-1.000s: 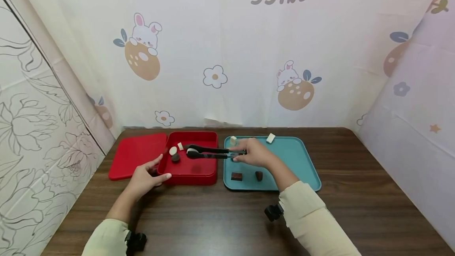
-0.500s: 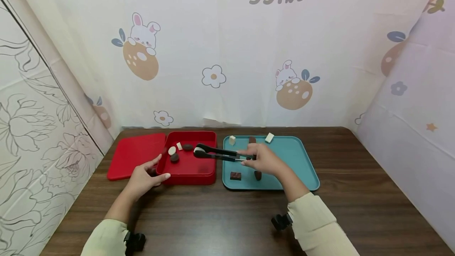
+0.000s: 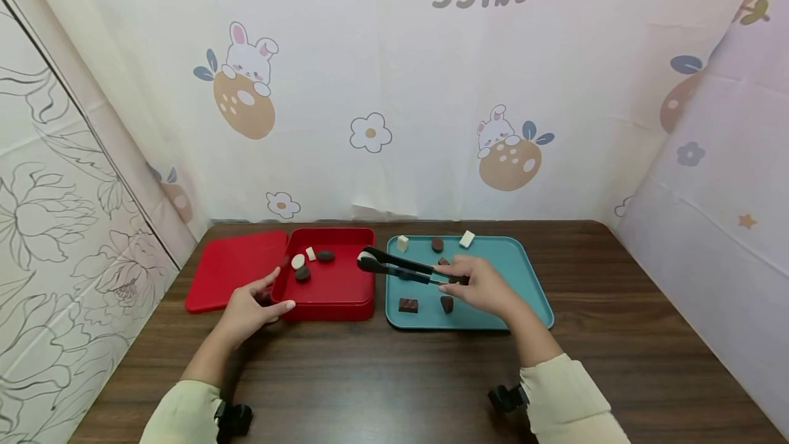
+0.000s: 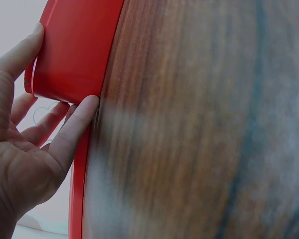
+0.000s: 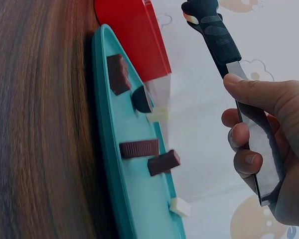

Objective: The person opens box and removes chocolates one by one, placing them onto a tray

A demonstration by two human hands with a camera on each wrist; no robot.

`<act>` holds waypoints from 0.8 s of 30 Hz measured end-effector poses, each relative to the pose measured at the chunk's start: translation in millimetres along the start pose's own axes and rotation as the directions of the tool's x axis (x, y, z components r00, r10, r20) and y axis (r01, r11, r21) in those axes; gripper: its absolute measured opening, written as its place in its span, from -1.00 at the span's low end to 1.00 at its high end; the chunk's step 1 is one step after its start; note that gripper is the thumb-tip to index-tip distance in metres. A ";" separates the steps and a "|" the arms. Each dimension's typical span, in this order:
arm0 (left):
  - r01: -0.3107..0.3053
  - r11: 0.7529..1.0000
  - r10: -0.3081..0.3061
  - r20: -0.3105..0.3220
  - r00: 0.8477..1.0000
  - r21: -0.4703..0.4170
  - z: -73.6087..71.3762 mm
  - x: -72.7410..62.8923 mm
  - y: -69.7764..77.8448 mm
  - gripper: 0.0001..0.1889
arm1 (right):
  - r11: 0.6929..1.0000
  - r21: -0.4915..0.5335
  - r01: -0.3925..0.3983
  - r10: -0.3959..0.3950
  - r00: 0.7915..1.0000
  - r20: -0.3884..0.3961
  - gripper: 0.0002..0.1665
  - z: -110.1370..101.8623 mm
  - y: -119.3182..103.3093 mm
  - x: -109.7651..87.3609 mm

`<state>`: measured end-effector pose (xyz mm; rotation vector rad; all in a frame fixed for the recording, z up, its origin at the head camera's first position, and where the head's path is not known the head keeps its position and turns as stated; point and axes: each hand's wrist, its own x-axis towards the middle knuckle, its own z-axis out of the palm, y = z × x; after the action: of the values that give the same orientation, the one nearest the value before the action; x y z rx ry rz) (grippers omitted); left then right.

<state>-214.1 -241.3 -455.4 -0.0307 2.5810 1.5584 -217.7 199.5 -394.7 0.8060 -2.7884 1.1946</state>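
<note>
My right hand [image 3: 481, 283] grips black-and-metal kitchen tongs [image 3: 401, 267] by the handle. Pinched at their tips is a small white chocolate piece [image 5: 191, 19], above the right wall of the open red box [image 3: 335, 290]. Inside that box, a white round chocolate [image 3: 298, 262], a white block [image 3: 311, 253] and two dark chocolates [image 3: 326, 255] lie toward the left and back. At the box's front-left corner, my left hand [image 3: 249, 310] rests with fingers on the side and the thumb along the front. Its fingers [image 4: 79, 119] look mostly straight against the red wall.
On the teal tray [image 3: 524, 293] right of the box lie several dark chocolates, among them a rectangular one [image 3: 408, 305], plus two white blocks [image 3: 466, 239]. A red lid [image 3: 234, 269] lies left of the box. Printed fabric [image 3: 382, 177] hangs behind the wooden table [image 3: 370, 375].
My right hand has drawn the tongs, white piece still in their tips, rightward from over the red box toward the tray. The left hand has stayed at the box corner.
</note>
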 end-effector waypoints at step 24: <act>0.006 1.000 -0.006 0.002 1.000 0.023 -0.3 -0.6 2.1 -0.04 | 0.996 0.007 -0.087 0.088 0.990 -0.112 -0.55 -22.7 28.8 -49.9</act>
<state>-213.7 -240.6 -453.4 -0.0354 2.5947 1.5255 -191.9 254.2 -407.9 0.6017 -2.7574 1.2146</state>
